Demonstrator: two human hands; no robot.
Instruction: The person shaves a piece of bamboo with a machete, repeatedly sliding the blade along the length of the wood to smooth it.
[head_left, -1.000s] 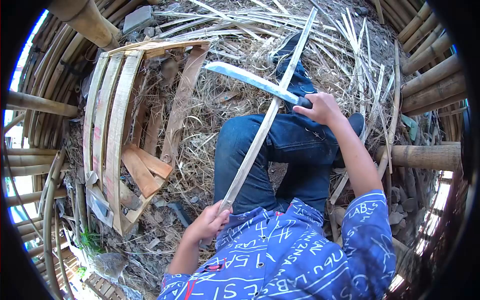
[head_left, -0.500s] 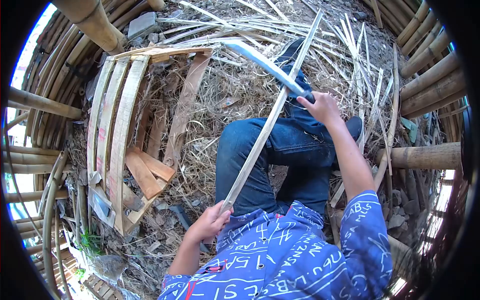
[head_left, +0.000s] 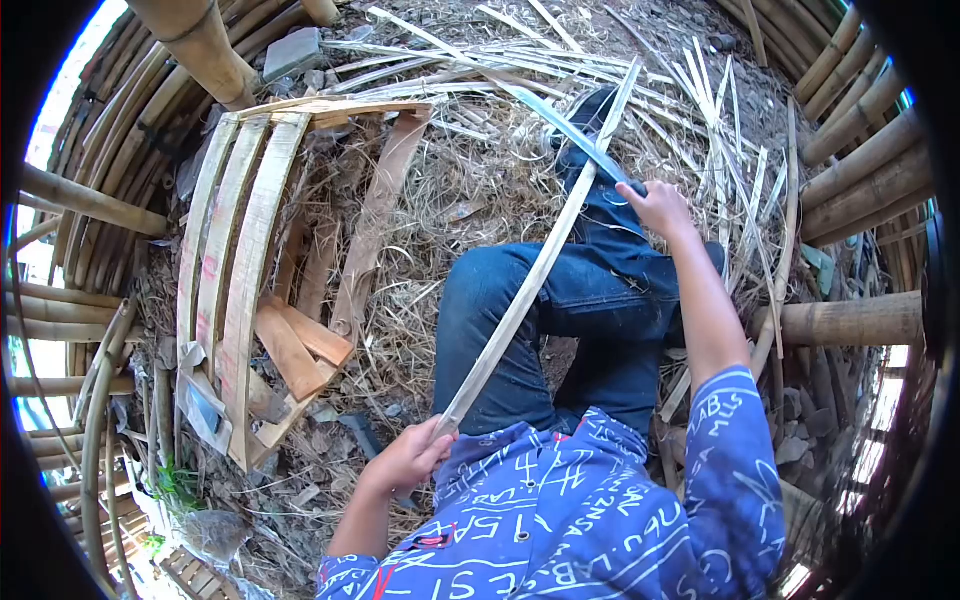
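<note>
A long pale strip, apparently bamboo [head_left: 530, 285], runs diagonally across my bent leg from my waist toward my shoe. Its lower end is gripped by my left hand [head_left: 418, 455] beside my shirt. My right hand [head_left: 662, 210] is closed round the dark handle of a long curved knife [head_left: 570, 132]. The blade points up and left and crosses the strip near its far end, above my foot. Whether the edge presses into the strip cannot be made out.
A wooden slatted crate [head_left: 262, 225] lies at the left with loose boards [head_left: 290, 350] inside. Thin strips [head_left: 715, 130] and shavings [head_left: 430, 270] cover the ground. Bamboo poles [head_left: 860, 318] stand around the sides. A dark tool [head_left: 362, 435] lies near my left hand.
My right hand and the knife have moved slightly right, with the blade lower across the strip. The strip's far end sits a little lower, and my left hand has shifted slightly down.
</note>
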